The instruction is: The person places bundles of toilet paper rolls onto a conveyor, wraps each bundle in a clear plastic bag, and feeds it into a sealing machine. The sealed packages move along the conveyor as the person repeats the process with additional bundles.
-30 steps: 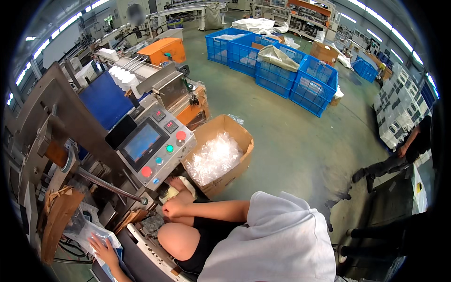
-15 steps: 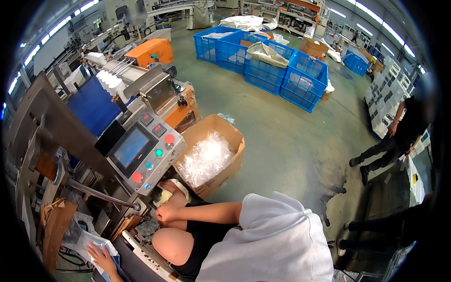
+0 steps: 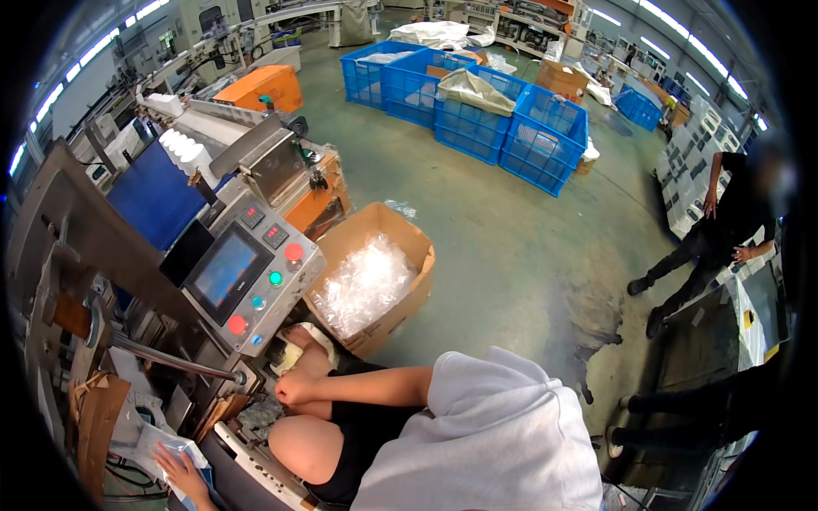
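— Below the grey control panel [image 3: 247,285] of the machine, what is the right hand [image 3: 296,387] doing?

— It rests with the fingers curled in, almost a loose fist, close to the knee [image 3: 300,443]. I cannot tell if it grips something; a pale yellowish thing [image 3: 290,359] lies just beside it, under the panel.

— And the left hand [image 3: 179,467]?

— It is low at the left edge, lying flat with open fingers on a clear plastic bag [image 3: 158,439] with something blue in it. A brown paper bag [image 3: 98,417] stands just beside.

— What stands around them?

— A metal rod [image 3: 170,362] goes across between the two hands, and the panel with its screen and red and green buttons hangs over the right hand, so the space there is narrow. A white keyboard-like piece [image 3: 256,464] lies near the knee. To the right of the panel an open cardboard box [image 3: 375,277] stands on the floor, full of clear plastic pieces, very near the right arm.

— And farther away?

— Blue plastic crates [image 3: 477,106] stand on the green floor [image 3: 511,247], some with pale sacks in them. An orange box [image 3: 264,85] is behind the machine. Another person in dark clothes [image 3: 716,230] stands well apart at the right, near white shelves [image 3: 690,162].
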A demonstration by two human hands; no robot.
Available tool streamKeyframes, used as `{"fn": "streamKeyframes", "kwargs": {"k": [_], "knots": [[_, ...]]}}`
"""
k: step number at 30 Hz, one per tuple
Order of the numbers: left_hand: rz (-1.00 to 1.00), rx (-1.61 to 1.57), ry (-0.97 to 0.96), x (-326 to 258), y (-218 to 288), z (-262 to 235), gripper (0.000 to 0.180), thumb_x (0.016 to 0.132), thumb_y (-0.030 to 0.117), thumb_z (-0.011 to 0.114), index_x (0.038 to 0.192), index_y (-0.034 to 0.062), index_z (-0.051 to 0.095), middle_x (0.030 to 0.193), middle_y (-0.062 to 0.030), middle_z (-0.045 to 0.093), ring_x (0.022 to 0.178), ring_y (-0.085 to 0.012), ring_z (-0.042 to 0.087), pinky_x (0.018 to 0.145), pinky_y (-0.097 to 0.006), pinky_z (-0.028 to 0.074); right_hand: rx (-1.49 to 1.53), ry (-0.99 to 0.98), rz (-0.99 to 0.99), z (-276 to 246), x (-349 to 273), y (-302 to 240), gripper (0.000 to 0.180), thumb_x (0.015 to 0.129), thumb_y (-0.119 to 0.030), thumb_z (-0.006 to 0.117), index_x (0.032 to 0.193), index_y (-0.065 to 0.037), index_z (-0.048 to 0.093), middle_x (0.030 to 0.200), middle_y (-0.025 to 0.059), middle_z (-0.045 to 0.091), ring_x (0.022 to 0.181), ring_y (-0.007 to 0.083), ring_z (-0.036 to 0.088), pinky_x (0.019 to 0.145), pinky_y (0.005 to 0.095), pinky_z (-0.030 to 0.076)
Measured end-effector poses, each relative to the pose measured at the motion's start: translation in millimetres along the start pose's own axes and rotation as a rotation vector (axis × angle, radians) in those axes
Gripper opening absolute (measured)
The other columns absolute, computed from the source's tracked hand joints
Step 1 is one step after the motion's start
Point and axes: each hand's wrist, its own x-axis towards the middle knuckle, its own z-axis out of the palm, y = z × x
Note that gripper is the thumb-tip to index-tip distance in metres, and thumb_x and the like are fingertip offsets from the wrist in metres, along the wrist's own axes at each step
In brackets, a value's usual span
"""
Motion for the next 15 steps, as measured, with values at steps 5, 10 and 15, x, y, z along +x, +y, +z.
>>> {"fn": "streamKeyframes", "kwargs": {"k": [5, 10, 15], "knots": [[0.07, 0.095, 0.522, 3.3, -23.9, 28.4, 0.061, 0.096, 0.045, 0.031, 0.147, 0.0143, 0.016, 0.152, -0.0131, 0.01, 0.139, -0.0321, 0.014, 0.108, -0.048, 0.016, 0.006, 0.005, 0.016, 0.7, 0.2, -5.8, 0.02, 0.072, -0.023, 0.053, 0.06, -0.01, 0.062, 0.063, 0.0116, 0.06, 0.068, 0.0325, 0.056, 0.066, 0.0459, 0.043], [0.134, -0.095, 0.841, -50.4, 11.3, -67.9, 0.056, 0.097, 0.036, 0.033, 0.137, -0.0033, 0.032, 0.141, -0.0199, 0.033, 0.132, -0.0413, 0.024, 0.104, -0.06, 0.018, 0.028, -0.004, -0.002, 22.1, 4.6, 9.7, 0.017, 0.068, -0.024, 0.055, 0.062, -0.011, 0.064, 0.065, 0.0119, 0.062, 0.063, 0.0328, 0.058, 0.059, 0.0467, 0.045], [0.253, -0.168, 0.083, -83.0, -13.2, -158.1, 0.05, 0.094, 0.027, 0.038, 0.139, 0.0041, 0.035, 0.146, -0.0145, 0.03, 0.136, -0.0311, 0.024, 0.11, -0.04, 0.016, 0.179, -0.131, 0.053, 14.4, 2.6, 7.1, 0.014, 0.072, -0.022, 0.057, 0.073, -0.011, 0.066, 0.068, 0.0119, 0.063, 0.061, 0.027, 0.06, 0.057, 0.0372, 0.048]]}}
